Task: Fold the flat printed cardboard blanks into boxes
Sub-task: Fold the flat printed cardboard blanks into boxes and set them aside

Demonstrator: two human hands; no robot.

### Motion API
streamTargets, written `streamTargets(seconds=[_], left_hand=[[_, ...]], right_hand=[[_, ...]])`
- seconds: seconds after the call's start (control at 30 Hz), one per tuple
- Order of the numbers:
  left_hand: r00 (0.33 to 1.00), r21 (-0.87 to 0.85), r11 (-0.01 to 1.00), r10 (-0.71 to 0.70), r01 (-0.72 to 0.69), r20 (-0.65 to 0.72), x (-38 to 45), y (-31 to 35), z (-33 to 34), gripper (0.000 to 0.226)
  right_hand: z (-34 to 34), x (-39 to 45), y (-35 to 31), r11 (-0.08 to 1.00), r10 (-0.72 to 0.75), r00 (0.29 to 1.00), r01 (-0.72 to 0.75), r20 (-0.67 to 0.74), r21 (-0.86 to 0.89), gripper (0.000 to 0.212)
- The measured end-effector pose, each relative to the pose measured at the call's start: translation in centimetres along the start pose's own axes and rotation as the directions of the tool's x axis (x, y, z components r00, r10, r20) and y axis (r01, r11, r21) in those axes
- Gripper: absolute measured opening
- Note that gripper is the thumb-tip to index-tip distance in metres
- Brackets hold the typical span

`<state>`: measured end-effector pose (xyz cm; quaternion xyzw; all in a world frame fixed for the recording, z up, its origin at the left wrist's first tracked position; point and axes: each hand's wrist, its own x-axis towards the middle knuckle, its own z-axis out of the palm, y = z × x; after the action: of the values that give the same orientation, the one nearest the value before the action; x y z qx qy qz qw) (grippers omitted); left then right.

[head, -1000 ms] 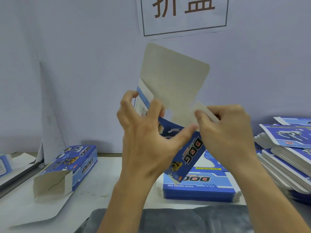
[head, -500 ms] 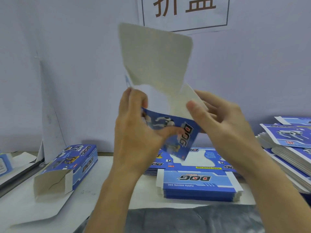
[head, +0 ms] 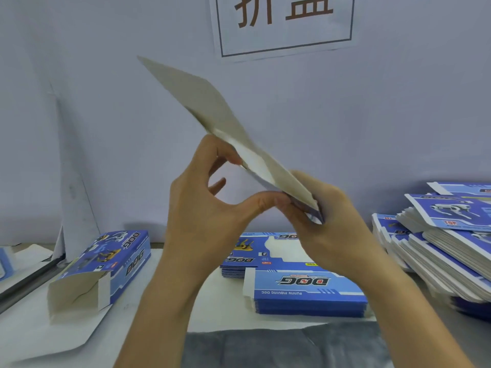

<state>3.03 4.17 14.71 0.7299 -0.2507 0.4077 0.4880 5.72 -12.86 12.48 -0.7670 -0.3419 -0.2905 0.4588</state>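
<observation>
While the pale lilac wall fills the background with a white paper sign bearing brown characters fixed to it, a white tabletop spreads below. On its right side leans a tall slanting heap of flat blue-and-white printed cardboard blanks. A lower, neat stack of flat blue printed blanks marked "DOG" lies in the middle, near the front edge, with a grey cloth in front of it. On the left rests a folded blue cardboard box with its grey end flaps open, lying on its side. Raised above the middle stack, clear of the table, is the grey-backed cardboard blank in hand, tilted so it runs from upper left down to lower right, its plain side facing the camera. The left hand pinches its upper middle edge with curled fingers, thumb stretched towards the lower end. The right hand grips that lower end, fingers wrapped round it.
</observation>
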Motion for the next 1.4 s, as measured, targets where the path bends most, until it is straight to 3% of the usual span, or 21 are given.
streamTargets(seconds=[0.07,0.17,0.27,0.4,0.5,0.63,0.77,0.87,1.0,1.1,1.2,1.3,1.4], left_hand=[[1.000,0.054,0.999,-0.004,0.004,-0.007,0.0,-0.1,0.2,0.062],[0.998,-0.008,1.000,-0.030,0.030,-0.062,-0.1,-0.7,0.2,0.093],[0.968,-0.131,0.974,-0.203,0.185,-0.144,-0.1,-1.5,-0.3,0.111],[0.961,-0.226,0.939,-0.275,0.260,-0.040,-0.3,-2.2,-0.5,0.074],[0.963,-0.236,0.938,-0.268,0.253,-0.031,-0.6,-2.4,0.0,0.073],[0.969,-0.299,0.922,-0.237,0.245,0.066,-0.7,-1.8,0.8,0.085],[0.977,-0.355,0.912,-0.166,0.205,0.137,-0.8,-1.3,1.3,0.065],[0.985,-0.309,0.935,-0.151,0.171,0.088,-0.8,-1.5,1.7,0.056],[0.986,-0.254,0.954,-0.165,0.162,0.008,-0.7,-2.1,2.0,0.052],[0.973,-0.192,0.960,-0.221,0.205,-0.061,-0.6,-2.3,1.6,0.051],[0.968,-0.183,0.963,-0.219,0.196,-0.119,-0.6,-2.2,1.6,0.023],[0.979,-0.167,0.968,-0.198,0.187,-0.052,-0.8,-2.2,2.3,0.022],[0.965,-0.162,0.951,-0.257,0.262,0.048,-0.7,-2.1,2.5,0.034]], right_hand=[[0.4,0.1,-0.1,0.998,0.053,0.999,-0.053,-0.006,-0.034,0.018],[0.5,0.2,-0.6,0.981,0.186,0.983,-0.185,-0.003,0.053,0.013],[-0.1,0.0,-1.2,0.958,0.239,0.970,-0.242,0.040,0.155,0.015],[-0.3,-0.1,-1.7,0.944,0.209,0.972,-0.229,0.109,0.238,0.040],[-0.2,0.0,-1.6,0.913,0.165,0.984,-0.176,0.062,0.367,0.045],[0.2,0.1,-1.2,0.883,0.134,0.991,-0.122,0.004,0.453,0.069],[0.4,0.2,-0.8,0.886,0.149,0.987,-0.105,-0.061,0.451,0.088],[0.4,0.1,0.0,0.865,0.212,0.974,-0.149,-0.079,0.480,0.105],[0.2,-0.2,0.8,0.785,0.263,0.965,-0.213,-0.002,0.581,0.103],[0.2,-0.2,0.9,0.803,0.244,0.967,-0.243,0.073,0.543,0.110],[0.8,0.0,1.2,0.828,0.281,0.958,-0.214,-0.053,0.519,0.104],[0.7,-0.3,2.1,0.817,0.366,0.919,-0.241,-0.148,0.524,0.097],[-0.1,-0.6,2.5,0.752,0.398,0.916,-0.300,-0.041,0.587,0.081]])
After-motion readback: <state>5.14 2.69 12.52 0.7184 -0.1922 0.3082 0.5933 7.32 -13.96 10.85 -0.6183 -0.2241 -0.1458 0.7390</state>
